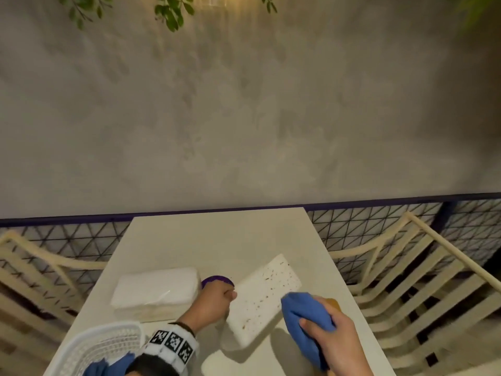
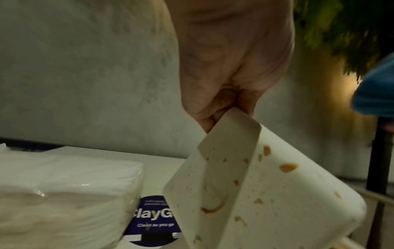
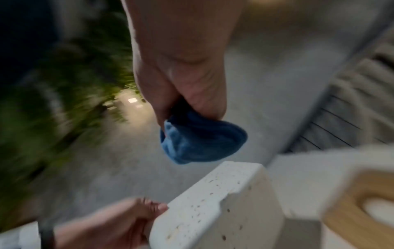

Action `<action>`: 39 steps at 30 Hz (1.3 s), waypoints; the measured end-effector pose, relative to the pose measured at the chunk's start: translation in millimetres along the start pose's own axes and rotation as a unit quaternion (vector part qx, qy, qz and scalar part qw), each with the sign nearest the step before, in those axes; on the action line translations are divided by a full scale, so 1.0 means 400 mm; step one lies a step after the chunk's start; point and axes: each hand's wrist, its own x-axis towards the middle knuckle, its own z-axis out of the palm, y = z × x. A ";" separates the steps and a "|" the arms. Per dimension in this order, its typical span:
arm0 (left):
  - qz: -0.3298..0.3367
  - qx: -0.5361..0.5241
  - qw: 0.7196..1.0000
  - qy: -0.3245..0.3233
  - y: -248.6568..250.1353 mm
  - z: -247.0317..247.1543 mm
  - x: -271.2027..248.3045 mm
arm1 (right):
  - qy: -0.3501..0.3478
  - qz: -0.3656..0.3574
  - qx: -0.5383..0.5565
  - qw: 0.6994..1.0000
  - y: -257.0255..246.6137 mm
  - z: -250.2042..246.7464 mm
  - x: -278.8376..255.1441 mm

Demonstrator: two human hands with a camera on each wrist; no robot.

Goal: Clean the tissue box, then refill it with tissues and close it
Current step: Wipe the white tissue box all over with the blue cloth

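Observation:
The white tissue box, spattered with brown stains, is held tilted above the table. My left hand grips its near-left edge, and in the left wrist view the fingers pinch a corner of the stained box. My right hand grips a bunched blue cloth just right of the box. In the right wrist view the cloth hangs from that hand just above the box's upper edge. A wrapped pack of white tissues lies to the left.
A wooden lid with an oval slot lies right of the box, mostly hidden by my right hand in the head view. A round purple sticker is on the table. A white mesh basket sits at the near left. Slatted chairs flank the table.

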 end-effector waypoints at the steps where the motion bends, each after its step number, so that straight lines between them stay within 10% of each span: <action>1: 0.021 -0.018 1.000 0.008 -0.004 0.002 -0.017 | -0.007 -0.063 -0.073 0.995 -0.012 0.027 0.007; 6: 0.069 -0.161 0.983 0.064 0.024 -0.017 -0.133 | -0.260 -0.226 -0.318 0.883 0.020 0.186 -0.016; 15: 0.090 -0.216 0.954 0.186 -0.018 -0.070 -0.237 | -0.238 -0.451 -0.322 0.798 0.000 0.219 -0.035; 19: 0.086 -0.216 0.951 0.205 -0.022 -0.078 -0.249 | -0.152 -0.422 -0.325 0.832 -0.056 0.238 -0.006; 23: 0.092 -0.256 0.941 0.202 -0.028 -0.095 -0.281 | -0.288 -0.503 -0.333 0.744 -0.036 0.221 -0.024; 26: 0.084 -0.258 0.940 0.205 -0.029 -0.082 -0.289 | -0.194 -0.448 -0.335 0.806 -0.076 0.221 0.006; 31: 0.076 -0.284 0.934 0.202 -0.043 -0.090 -0.301 | -0.311 -0.487 -0.315 0.753 -0.049 0.230 -0.026; 34: 0.081 -0.272 0.936 0.207 -0.032 -0.089 -0.302 | -0.242 -0.449 -0.294 0.808 -0.092 0.228 0.004; 39: 0.086 -0.281 0.929 0.225 -0.044 -0.111 -0.306 | -0.353 -0.529 -0.305 0.709 -0.075 0.224 -0.020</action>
